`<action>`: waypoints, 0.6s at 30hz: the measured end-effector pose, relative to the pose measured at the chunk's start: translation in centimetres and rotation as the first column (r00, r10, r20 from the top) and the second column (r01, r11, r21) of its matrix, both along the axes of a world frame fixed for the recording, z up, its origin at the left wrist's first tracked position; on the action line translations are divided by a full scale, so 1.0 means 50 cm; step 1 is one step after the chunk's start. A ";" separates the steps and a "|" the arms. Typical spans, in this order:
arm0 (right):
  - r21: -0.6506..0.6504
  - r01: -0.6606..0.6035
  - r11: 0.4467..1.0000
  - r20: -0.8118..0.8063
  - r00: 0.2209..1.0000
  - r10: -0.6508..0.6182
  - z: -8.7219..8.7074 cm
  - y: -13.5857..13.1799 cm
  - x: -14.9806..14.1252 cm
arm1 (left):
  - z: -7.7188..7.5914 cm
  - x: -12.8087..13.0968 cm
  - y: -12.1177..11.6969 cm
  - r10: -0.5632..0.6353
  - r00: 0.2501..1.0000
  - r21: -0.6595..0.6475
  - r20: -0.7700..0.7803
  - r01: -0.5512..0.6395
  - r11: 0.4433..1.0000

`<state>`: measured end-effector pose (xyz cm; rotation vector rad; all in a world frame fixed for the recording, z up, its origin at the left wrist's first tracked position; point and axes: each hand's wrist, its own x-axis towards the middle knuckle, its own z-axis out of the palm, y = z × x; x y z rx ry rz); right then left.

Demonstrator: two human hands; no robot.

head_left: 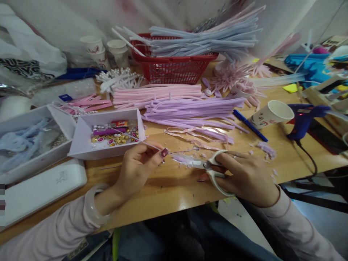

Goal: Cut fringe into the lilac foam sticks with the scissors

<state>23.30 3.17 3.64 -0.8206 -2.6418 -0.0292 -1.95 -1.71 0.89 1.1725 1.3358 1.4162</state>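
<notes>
My left hand [136, 168] pinches a thin, pale purple pipe cleaner [150, 145] between thumb and forefinger. Its thin end runs up to the left, over the edge of a white box. In my right hand [248, 175] are white-handled scissors [205, 165], fingers through the loops and blades pointing left toward my left fingertips. Purple fluff [183, 158] lies around the blades, so how far they are apart is hard to see. Beyond my hands lies a bundle of purple pipe cleaners [190, 108].
A white box [92, 154] holds gems and beads. Pink pipe cleaners [157, 95] lie behind the purple bundle, before a red basket [174, 69]. At right are a paper cup [273, 114], a blue pen [250, 125] and a corded blue glue gun [301, 121]. A white case [51, 188] lies at left.
</notes>
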 end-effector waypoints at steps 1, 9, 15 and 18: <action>0.007 0.000 1.000 -0.003 1.000 0.000 0.000 0.000 0.000 | 0.000 0.000 0.000 -0.002 1.000 -0.001 0.011 0.002 1.000; 0.004 -0.014 1.000 0.008 1.000 0.014 0.006 -0.001 0.002 | 0.001 -0.001 -0.002 -0.011 1.000 0.007 0.028 0.011 1.000; -0.040 -0.009 0.999 0.028 1.000 0.010 0.002 0.002 0.005 | -0.007 -0.002 -0.003 -0.024 0.999 -0.026 0.039 0.025 0.999; -0.058 -0.005 0.998 0.016 1.000 0.006 0.000 0.003 -0.001 | -0.010 -0.001 -0.004 -0.041 0.996 -0.040 0.078 0.045 0.998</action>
